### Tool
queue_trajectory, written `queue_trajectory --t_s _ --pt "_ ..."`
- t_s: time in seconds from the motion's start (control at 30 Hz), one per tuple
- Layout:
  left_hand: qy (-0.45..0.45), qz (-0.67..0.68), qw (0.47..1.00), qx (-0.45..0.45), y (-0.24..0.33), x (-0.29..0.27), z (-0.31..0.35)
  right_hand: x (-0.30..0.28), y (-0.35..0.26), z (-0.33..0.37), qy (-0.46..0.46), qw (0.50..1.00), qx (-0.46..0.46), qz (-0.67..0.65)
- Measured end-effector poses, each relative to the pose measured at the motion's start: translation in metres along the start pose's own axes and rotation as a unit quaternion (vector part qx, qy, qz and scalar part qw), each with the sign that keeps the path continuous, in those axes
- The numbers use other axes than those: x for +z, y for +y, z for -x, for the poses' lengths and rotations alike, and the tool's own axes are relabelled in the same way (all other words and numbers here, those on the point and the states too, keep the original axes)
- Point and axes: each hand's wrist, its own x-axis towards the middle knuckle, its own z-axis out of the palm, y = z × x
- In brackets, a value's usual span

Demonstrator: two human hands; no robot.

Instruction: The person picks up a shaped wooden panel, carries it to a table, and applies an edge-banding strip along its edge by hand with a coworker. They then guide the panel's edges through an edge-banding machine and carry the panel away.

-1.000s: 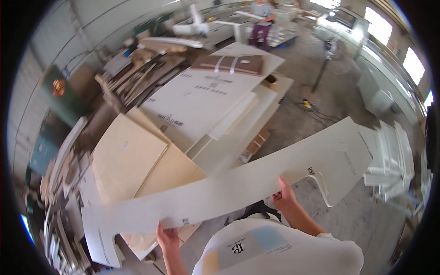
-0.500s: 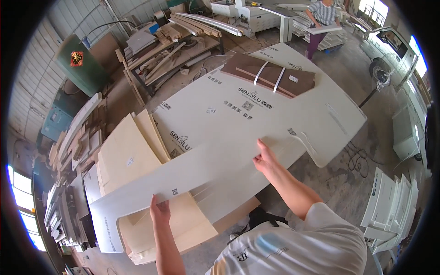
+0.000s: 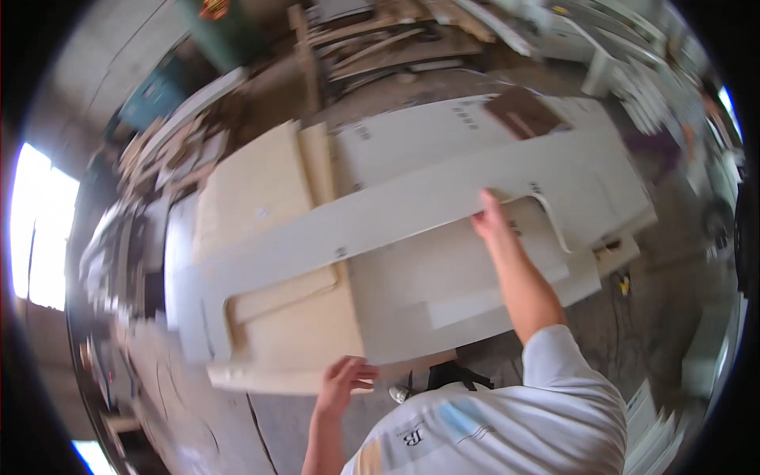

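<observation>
One panel (image 3: 412, 207) lies beyond both hands: right (image 3: 492, 222) pinching its edge, left (image 3: 345, 385) half-curled, empty.

Left hand (image 3: 344, 384), earlier gripping the long white panel (image 3: 427, 198), has let go, fingers loosely bent at lower centre; the panel's left end sits higher in the frame; its right part now hides some of the brown boards (image 3: 522, 113), upper right.

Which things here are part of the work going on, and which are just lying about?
Seemingly part of the work:
cut-out panel, gripped by the right hand
cream boards, nearest the empty left hand

Seemingly just lying about:
brown boards
green cylinder
blue box
</observation>
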Motion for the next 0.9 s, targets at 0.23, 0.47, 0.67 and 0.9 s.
queue_trajectory --t_s 0.23,0.47,0.67,0.9 --pt "0.092 0.057 0.993 -0.041 -0.136 -0.041 0.088 -0.056 -0.009 0.069 -0.040 0.951 0.053 0.301" --pt "0.395 0.070 0.906 -0.135 -0.409 -0.116 0.182 -0.009 0.182 0.309 -0.307 0.862 0.099 0.391" --pt "0.287 -0.083 0.932 -0.207 -0.605 -0.101 0.253 0.027 0.352 0.520 -0.545 0.628 0.301 0.467" --pt "0.262 0.160 0.947 -0.097 -0.706 -0.032 0.277 0.020 0.466 0.619 -0.670 -0.025 0.095 0.735"
